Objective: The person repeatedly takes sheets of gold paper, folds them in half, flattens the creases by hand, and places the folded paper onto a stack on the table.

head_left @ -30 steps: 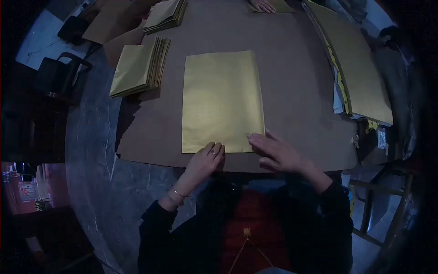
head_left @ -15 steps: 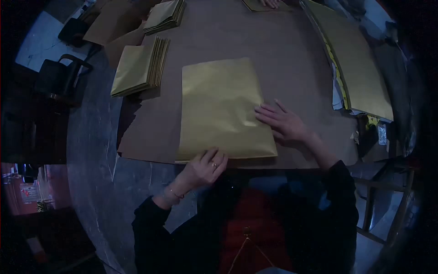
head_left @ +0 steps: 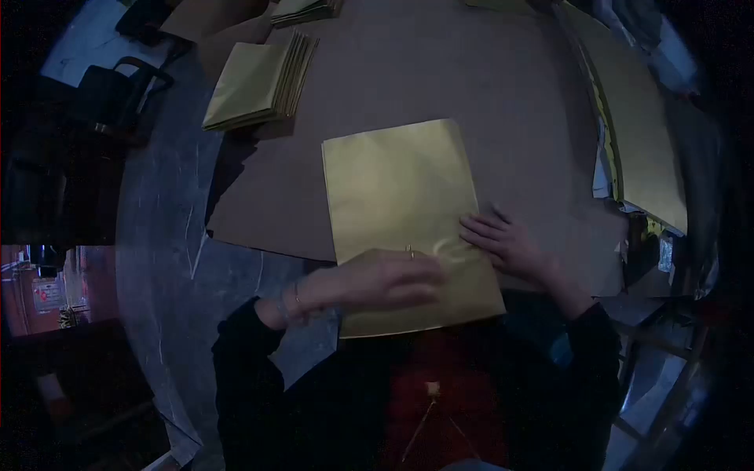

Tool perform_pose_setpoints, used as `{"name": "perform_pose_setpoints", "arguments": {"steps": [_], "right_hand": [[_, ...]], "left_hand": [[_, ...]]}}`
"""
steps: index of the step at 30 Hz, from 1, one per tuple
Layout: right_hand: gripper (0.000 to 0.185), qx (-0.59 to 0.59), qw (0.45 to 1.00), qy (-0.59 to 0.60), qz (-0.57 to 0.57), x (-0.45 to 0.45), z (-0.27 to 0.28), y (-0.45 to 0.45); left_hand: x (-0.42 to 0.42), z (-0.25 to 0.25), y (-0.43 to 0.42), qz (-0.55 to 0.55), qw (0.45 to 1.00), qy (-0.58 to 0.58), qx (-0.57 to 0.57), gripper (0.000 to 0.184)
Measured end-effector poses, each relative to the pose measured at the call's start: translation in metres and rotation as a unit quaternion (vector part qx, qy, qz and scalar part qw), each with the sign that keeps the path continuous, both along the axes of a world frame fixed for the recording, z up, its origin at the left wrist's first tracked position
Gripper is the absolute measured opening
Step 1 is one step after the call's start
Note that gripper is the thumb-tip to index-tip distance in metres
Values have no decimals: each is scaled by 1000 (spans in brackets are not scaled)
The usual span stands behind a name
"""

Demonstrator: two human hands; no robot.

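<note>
A flat gold-coloured paper piece, apparently folded in layers, lies in front of me. Its lower part sticks out over the front edge of the table. My right hand rests on its right edge, fingers stretched out and thumb apart. Across the lower half of the paper lies my left hand, blurred by motion, with its fingers pointing right and stretched out. A ring and a bracelet show on that hand and wrist. Neither hand grips the paper.
Brown cardboard covers the table. A stack of folded gold pieces stands at the left, with another stack behind it. A long gold pile lines the right side. A chair is on the left.
The gold paper has come toward me, past the table's front edge. My left hand has left its lower edge and moved onto its face. The right hand stays at its right edge.
</note>
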State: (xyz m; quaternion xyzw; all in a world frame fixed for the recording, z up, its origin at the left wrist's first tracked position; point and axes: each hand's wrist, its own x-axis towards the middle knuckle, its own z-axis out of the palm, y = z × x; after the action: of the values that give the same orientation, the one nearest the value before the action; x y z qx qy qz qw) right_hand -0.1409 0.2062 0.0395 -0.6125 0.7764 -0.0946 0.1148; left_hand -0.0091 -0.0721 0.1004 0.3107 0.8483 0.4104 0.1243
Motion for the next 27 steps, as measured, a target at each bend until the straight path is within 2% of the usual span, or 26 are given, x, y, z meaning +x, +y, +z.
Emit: {"name": "perform_pose_setpoints", "arguments": {"steps": [1, 3, 4, 6, 8, 9, 10, 12, 13, 14, 16, 17, 18, 19, 20, 22, 23, 24, 27], "right_hand": [[56, -1, 1000, -20, -14, 2, 4, -1], [57, 2, 1000, -21, -15, 2, 1, -2], [58, 4, 1000, -20, -17, 1, 1, -1], [57, -3, 999, -35, -27, -1, 7, -2], [47, -4, 994, -90, -54, -3, 11, -4], [32, -76, 967, -203, -132, 0, 13, -8], [32, -75, 967, -204, -132, -1, 7, -8], [24, -95, 957, -185, -205, -7, -10, -8], [27, -12, 940, -165, -299, -4, 6, -23], [27, -13, 941, -166, -295, -2, 19, -37], [35, 15, 796, -315, -517, -2, 34, -60], [35, 15, 798, -316, -513, -5, 30, -65], [38, -60, 787, -324, -521, -8, 21, -67], [41, -133, 772, -331, -527, -12, 10, -67], [40, -144, 765, -345, -524, -16, 1, -66], [37, -160, 748, -355, -538, -22, -9, -68], [36, -165, 736, -351, -555, -25, -9, -71], [33, -117, 775, -285, -551, -29, -7, -72], [33, -136, 807, -245, -520, -33, -15, -69]], "left_hand": [[-20, -7, -8, 35, 996, -14, -78, 48], [-51, -34, -21, 52, 961, 185, -201, 55], [-56, -39, -26, 28, 967, 140, -210, 58], [-50, -70, -38, 14, 954, 174, -245, 57], [-39, -63, -46, 23, 947, 144, -288, 59], [-33, -65, -52, 33, 945, 135, -295, 59], [-24, -63, -60, 49, 941, 123, -311, 58], [-10, -77, -79, 73, 940, 149, -297, 55], [-2, -55, -83, 101, 956, 121, -247, 52], [8, -49, -91, 104, 956, 120, -248, 52], [26, -44, -102, 232, 940, -126, -217, 46], [31, -44, -103, 253, 952, -12, -173, 37], [35, -48, -103, 256, 950, -13, -175, 37], [39, -53, -102, 317, 943, -15, -102, 36], [42, -57, -101, 375, 927, -16, -28, 36], [43, -57, -90, 392, 919, -26, -45, 39], [44, -65, -85, 435, 900, 6, -36, 39], [44, -70, -77, 477, 878, 37, -27, 38], [41, -69, -58, 551, 834, 21, 0, 36]]}}
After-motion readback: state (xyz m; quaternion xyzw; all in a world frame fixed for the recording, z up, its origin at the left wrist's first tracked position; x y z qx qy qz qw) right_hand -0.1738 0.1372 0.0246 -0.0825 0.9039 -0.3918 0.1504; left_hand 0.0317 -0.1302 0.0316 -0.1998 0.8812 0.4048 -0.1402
